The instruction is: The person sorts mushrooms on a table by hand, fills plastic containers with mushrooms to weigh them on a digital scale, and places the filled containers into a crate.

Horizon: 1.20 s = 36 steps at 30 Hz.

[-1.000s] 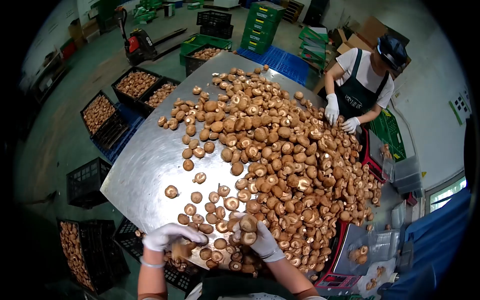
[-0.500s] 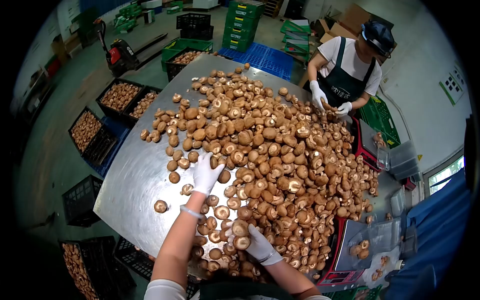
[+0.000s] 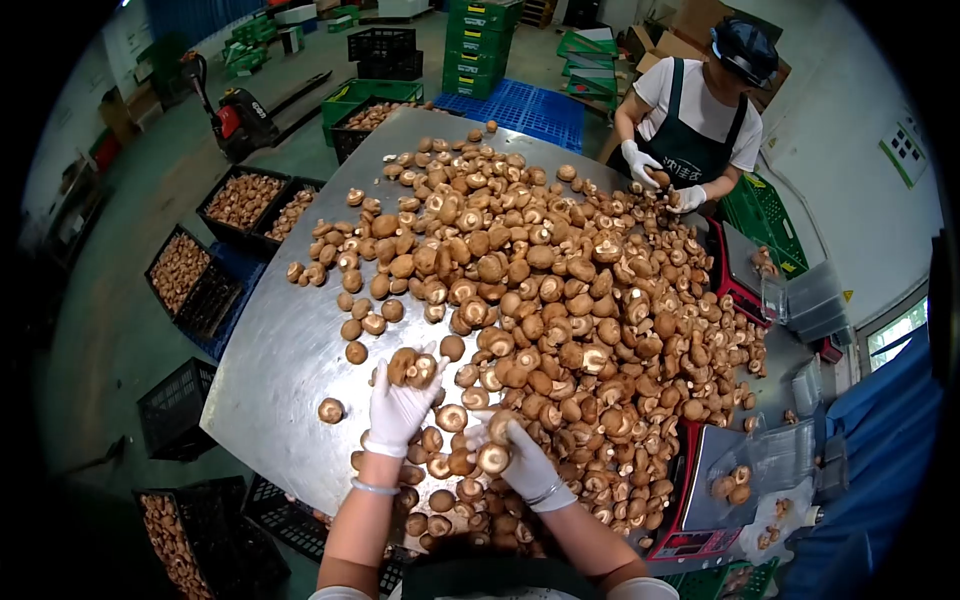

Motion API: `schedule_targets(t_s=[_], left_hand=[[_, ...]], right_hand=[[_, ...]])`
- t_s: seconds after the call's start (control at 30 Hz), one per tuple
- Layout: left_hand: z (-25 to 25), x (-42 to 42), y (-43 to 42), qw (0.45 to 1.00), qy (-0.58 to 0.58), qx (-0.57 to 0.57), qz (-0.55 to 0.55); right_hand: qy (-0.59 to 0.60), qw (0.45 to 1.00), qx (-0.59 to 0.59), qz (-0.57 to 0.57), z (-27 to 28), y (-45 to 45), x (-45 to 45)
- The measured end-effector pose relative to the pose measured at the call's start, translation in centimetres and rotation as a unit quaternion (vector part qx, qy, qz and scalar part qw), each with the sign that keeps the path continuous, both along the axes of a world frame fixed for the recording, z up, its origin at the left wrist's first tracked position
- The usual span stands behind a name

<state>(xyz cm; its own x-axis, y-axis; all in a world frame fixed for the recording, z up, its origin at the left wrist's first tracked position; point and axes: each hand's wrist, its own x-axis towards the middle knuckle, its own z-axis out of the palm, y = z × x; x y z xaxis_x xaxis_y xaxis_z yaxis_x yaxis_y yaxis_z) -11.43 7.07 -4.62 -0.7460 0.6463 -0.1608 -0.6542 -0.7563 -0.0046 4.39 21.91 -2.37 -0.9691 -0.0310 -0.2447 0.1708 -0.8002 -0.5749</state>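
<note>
- My right hand [image 3: 522, 466] grips a couple of mushrooms [image 3: 493, 458], one above the other, just as it did a moment ago.
- My left hand [image 3: 403, 402] has changed most: half a second ago it was stretched out over the loose ones farther up; now it is back near me, fingers curled up around at least two mushrooms [image 3: 410, 368].
- So both my hands are loaded at once, and what I have picked sits off the metal, the two lots near each other.
- Between and around my wrists lie loose mushrooms [image 3: 451, 417], some stems up, some caps up, on the bare shiny part of the bench [image 3: 290, 360].
- To my right, a red-edged scale [image 3: 695, 545] carries a few mushrooms, with clear plastic tubs [image 3: 787, 450] beside it.
- Ahead, the big heap [image 3: 540, 256] spreads over most of the bench.
- At the far right corner a co-worker [image 3: 690, 120] in gloves handles mushrooms too.
- Beyond the far edge stand stacked green crates [image 3: 475, 50].
</note>
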Motion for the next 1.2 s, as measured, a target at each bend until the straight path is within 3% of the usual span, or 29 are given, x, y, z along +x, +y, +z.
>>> schedule_targets(t_s=[0.03,0.1,0.17,0.2,0.27,0.3,0.47,0.7,0.8,0.9,1.0,1.13,1.17,1.2], left_hand=[[0.4,1.0,-0.1,0.999,0.041,0.028,-0.010],[1.4,3.3,-0.1,0.999,0.003,-0.035,0.009],[2.4,5.4,0.2,0.999,-0.009,-0.030,0.008],[2.3,6.1,0.0,0.996,-0.082,0.031,-0.009],[2.3,7.8,0.5,0.998,-0.059,-0.006,-0.013],[2.5,8.8,0.6,0.999,0.022,-0.029,-0.036],[3.7,11.7,1.2,0.997,-0.014,-0.049,-0.063],[5.2,15.6,3.6,0.983,-0.117,-0.029,-0.137],[5.2,16.7,4.6,0.973,-0.081,-0.121,-0.181],[5.2,18.8,6.4,0.970,0.011,-0.105,-0.217],[5.4,20.7,8.4,0.956,-0.008,-0.124,-0.266],[5.7,23.4,11.0,0.946,-0.010,-0.146,-0.289],[6.1,24.2,11.5,0.947,-0.030,-0.125,-0.293],[6.5,24.8,11.9,0.950,-0.051,-0.104,-0.290]], right_hand=[[0.011,0.999,0.032,-0.006,0.8,-0.2,-0.3],[0.008,0.993,0.112,-0.028,2.3,-0.8,-0.2],[0.014,0.993,0.102,-0.053,3.9,-1.6,0.0],[0.012,0.994,0.090,-0.064,4.3,-1.9,0.4],[0.012,0.993,0.089,-0.073,4.6,-2.7,1.2],[0.005,0.994,0.069,-0.083,4.2,-3.0,1.7],[-0.002,0.993,0.028,-0.116,4.5,-3.1,5.4],[-0.033,0.959,0.240,-0.144,6.9,0.0,12.0],[-0.015,0.940,0.284,-0.191,8.4,1.9,14.5],[0.000,0.960,0.164,-0.226,6.4,4.1,17.2],[0.004,0.958,0.101,-0.267,5.5,7.4,20.8],[-0.135,0.869,0.341,-0.331,9.2,15.2,27.1],[-0.164,0.775,0.460,-0.401,11.0,15.9,27.7],[-0.156,0.718,0.533,-0.420,10.5,18.0,29.1]])
